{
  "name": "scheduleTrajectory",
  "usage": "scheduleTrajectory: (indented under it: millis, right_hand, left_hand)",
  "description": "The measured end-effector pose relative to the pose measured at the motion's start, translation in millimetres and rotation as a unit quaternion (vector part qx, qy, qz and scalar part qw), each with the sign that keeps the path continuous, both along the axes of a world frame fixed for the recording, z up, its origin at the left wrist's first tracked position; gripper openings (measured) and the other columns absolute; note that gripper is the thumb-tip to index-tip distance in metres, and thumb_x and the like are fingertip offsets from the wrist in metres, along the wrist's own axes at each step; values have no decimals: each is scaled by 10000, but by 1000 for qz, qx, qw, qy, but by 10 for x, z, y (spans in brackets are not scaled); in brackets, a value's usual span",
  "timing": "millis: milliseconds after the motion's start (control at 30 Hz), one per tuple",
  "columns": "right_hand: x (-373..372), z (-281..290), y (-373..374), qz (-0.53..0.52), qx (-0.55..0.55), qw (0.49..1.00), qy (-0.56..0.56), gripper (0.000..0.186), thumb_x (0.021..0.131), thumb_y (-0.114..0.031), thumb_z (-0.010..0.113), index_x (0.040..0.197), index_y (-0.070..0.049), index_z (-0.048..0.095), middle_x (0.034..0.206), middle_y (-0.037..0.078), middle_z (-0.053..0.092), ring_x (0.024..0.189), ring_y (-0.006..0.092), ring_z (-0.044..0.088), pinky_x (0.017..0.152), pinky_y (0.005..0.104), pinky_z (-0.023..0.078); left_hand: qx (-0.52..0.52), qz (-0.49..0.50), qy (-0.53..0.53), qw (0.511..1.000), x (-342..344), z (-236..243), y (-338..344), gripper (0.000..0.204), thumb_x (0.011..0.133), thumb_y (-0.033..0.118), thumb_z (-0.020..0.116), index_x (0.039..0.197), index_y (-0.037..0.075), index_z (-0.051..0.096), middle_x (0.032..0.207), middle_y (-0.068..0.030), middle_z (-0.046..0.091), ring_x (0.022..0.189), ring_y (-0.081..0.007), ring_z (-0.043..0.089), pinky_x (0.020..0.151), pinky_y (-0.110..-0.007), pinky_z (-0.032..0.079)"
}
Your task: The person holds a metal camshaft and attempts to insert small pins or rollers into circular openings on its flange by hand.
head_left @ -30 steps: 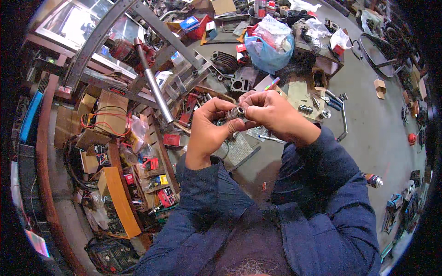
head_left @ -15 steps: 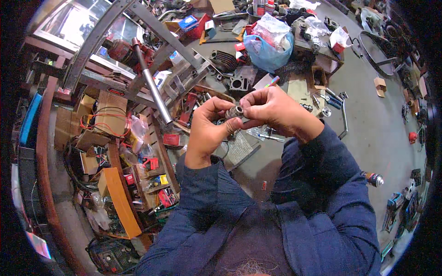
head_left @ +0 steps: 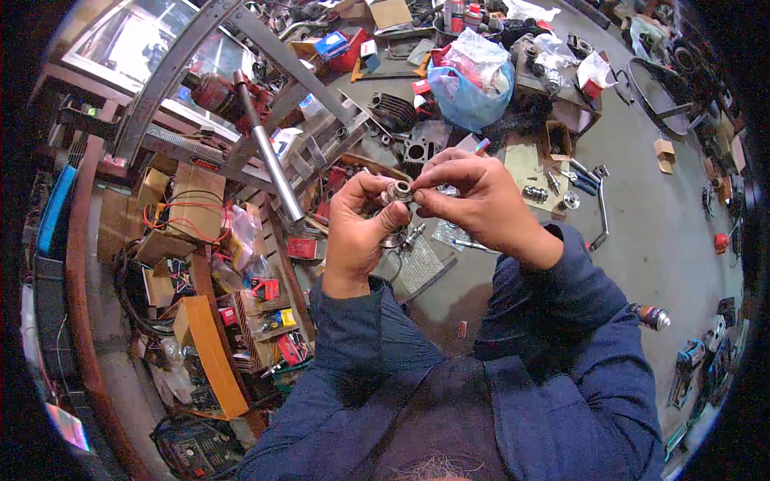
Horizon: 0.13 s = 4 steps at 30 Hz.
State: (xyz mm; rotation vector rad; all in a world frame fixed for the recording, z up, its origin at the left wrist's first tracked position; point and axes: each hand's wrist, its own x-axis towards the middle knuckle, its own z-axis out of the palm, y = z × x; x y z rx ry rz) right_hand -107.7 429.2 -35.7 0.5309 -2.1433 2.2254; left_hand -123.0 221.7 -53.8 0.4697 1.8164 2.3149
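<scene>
My left hand [head_left: 357, 232] is closed around a small hollow cylindrical metal part [head_left: 399, 191], with its round open end facing up. Close against that part's right side, the thumb and fingertips of my right hand [head_left: 481, 200] are pinched together; whatever they grip is too small to make out. Just below my left fingers shows a shiny metal piece with a short shaft [head_left: 412, 234]. I cannot tell whether it joins the held part. A metal cylinder block [head_left: 421, 148] lies on the floor beyond my hands.
A blue plastic bag [head_left: 471, 84] stands farther off. Right of my hands, pliers [head_left: 583, 179] and metal parts lie by a cardboard sheet [head_left: 523, 164]. On the left are a steel press frame [head_left: 293, 60], a long bar [head_left: 273, 168] and an orange box [head_left: 210, 357]. A spray can [head_left: 651, 316] lies right.
My right fingertips have drawn slightly away from the face of the metal part to its right edge. The part has tipped in my left hand, so its open end shows more upward.
</scene>
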Motion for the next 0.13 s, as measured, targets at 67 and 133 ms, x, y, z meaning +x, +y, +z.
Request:
scheduleTrajectory:
  millis: [67,133]
  right_hand:
    - [-12,-9,27,8,9,1000,7,153,874,-35,727,1009,36,720,1012,87,613,945,152,620,781,281,572]
    - [-17,8,41,20,36,999,3,187,881,-52,730,1055,17,722,1042,98,614,960,169,620,876,306,543]
  left_hand:
    - [-3,0,-5,1000,11,22,15,351,777,240,859,980,58,638,949,-6,669,829,-85,617,748,-235,499]
    - [-7,1,-9,1000,24,54,22,350,780,236,858,985,58,636,950,-6,669,835,-87,621,757,-234,503]
